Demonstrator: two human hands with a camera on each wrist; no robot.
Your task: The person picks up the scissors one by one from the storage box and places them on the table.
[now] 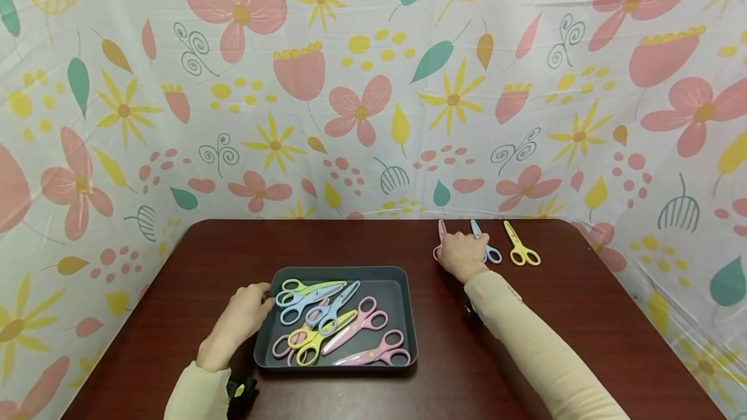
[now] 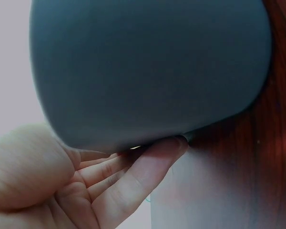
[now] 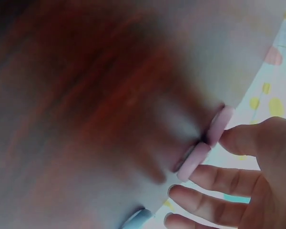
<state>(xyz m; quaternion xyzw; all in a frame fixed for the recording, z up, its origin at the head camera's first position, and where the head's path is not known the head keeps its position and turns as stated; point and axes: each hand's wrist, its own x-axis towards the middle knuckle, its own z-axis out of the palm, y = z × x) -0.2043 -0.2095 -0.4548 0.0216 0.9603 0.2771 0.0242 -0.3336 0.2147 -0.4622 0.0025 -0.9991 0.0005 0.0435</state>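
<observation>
My right hand (image 1: pixel 463 256) reaches to the table's far right side, over pink scissors (image 1: pixel 441 229) lying blade away from me. In the right wrist view, thumb and forefinger pinch the two pink handle loops (image 3: pixel 194 162); the other fingers are loosely bent. Just right of that hand lie blue scissors (image 1: pixel 493 255), partly hidden by it, then yellow scissors (image 1: pixel 523 254). My left hand (image 1: pixel 240 313) rests against the left side of a dark grey tray (image 1: pixel 388 285). Its thumb (image 2: pixel 138 179) lies along the tray's outer wall (image 2: pixel 152 71). Several pink, blue, yellow and green scissors lie jumbled in the tray.
Everything stands on a dark reddish-brown table (image 1: pixel 467 368) with rounded far corners. A white curtain with flower prints (image 1: pixel 373 115) hangs right behind the table and along both sides.
</observation>
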